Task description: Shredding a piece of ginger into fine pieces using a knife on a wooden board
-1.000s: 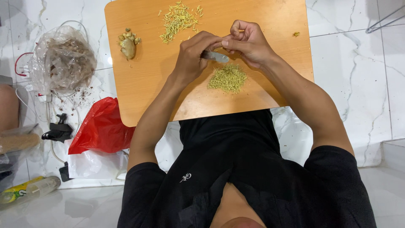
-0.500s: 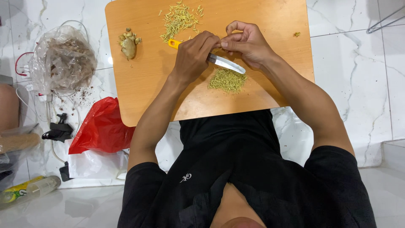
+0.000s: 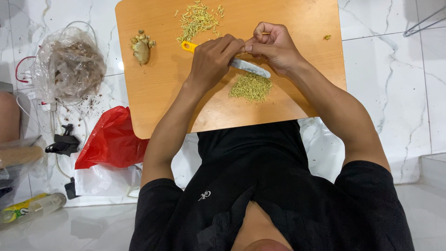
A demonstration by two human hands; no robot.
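White marble-patterned tile floor (image 3: pixel 385 69) with grey veins and thin grout lines; bright reflected glare on its glossy surface near the lower left corner; wire frame (image 3: pixel 425 21) at upper right edge.

Knife (image 3: pixel 232 59) now lies flatter and more in the open than a second ago: yellow handle end pokes out left of the left hand (image 3: pixel 211 60), blade slants down-right to just above the chopped pile (image 3: pixel 251 87). A second ago only a short bit of blade showed between the hands. Right hand (image 3: pixel 274 46) has its fingertips pinched at the blade's back, and the chopped pile looks a little more gathered.
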